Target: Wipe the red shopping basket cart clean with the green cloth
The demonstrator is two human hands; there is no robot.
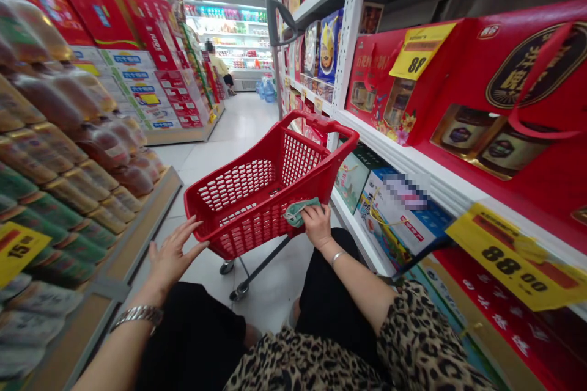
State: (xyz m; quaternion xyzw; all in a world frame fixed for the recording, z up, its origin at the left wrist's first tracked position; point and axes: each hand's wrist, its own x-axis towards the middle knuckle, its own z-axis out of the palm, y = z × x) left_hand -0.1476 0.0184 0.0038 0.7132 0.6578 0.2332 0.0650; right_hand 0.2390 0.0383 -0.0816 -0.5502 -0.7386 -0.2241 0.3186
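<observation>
The left hand (175,255) is open, its fingers spread apart at the near left rim of a red shopping cart (232,235), seemingly touching it; the right hand (316,224) is closed on a folded green cloth (300,211), pressing it against the cart's near right rim; the cart stands on the white tiled floor (197,159) just ahead of the person, its far handle (321,122) raised and its mesh basket holding nothing that can be seen; a metal watch (137,317) circles the left wrist and a bangle (336,258) the right; a leopard-print top (403,342) and black trousers (192,342) fill the near edge; on the left, a shelf (137,232) holds rows of packaged snacks (59,195) with a yellow 15 tag (18,250); on the right, white shelves (440,189) carry red gift boxes (499,110) and a yellow 88.00 tag (513,256); far down the aisle stands another person (216,67).
</observation>
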